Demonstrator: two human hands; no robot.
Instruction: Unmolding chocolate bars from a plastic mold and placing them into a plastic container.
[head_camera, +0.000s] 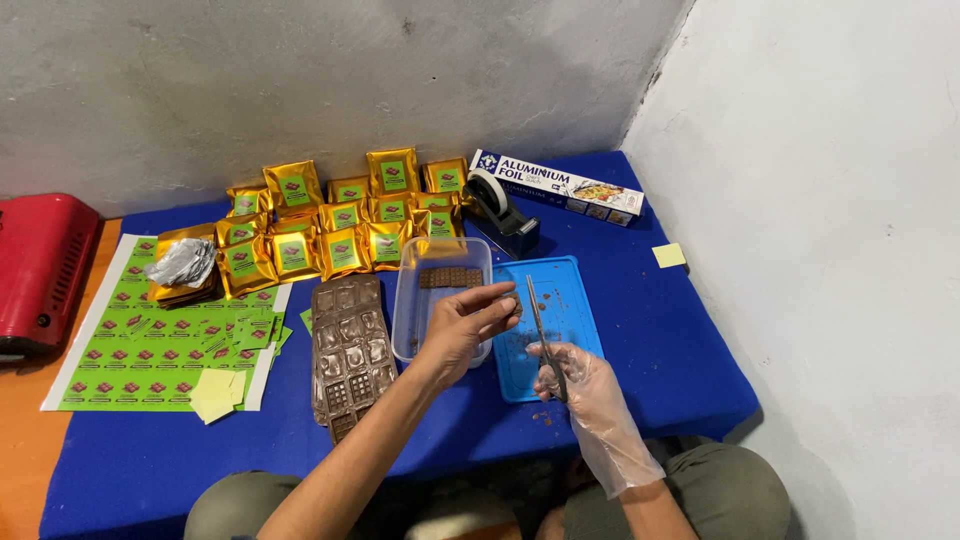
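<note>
A person sat at a low table covered in blue cloth (660, 370), seen from above. The bare left hand (465, 325) hovered over a clear rectangular plastic container (412, 300), its fingers pinched together on a small brown chocolate piece (512, 304). A further brown chocolate bar (450, 277) lay inside that container at its far end. The right hand (572, 372), in a thin clear plastic glove, gripped the handles of a pair of metal scissors (541, 330), blades pointing away and lying over a flat blue plastic lid (575, 290) scattered with crumbs. Just left of the container lay a brown chocolate mould tray (348, 350). Behind stood rows of shiny gold pouches with green labels (340, 215), a black tape dispenser (500, 212) and a long white foil box (555, 186). A green sticker sheet (140, 350) lay far left, beside a red appliance (40, 265).
</note>
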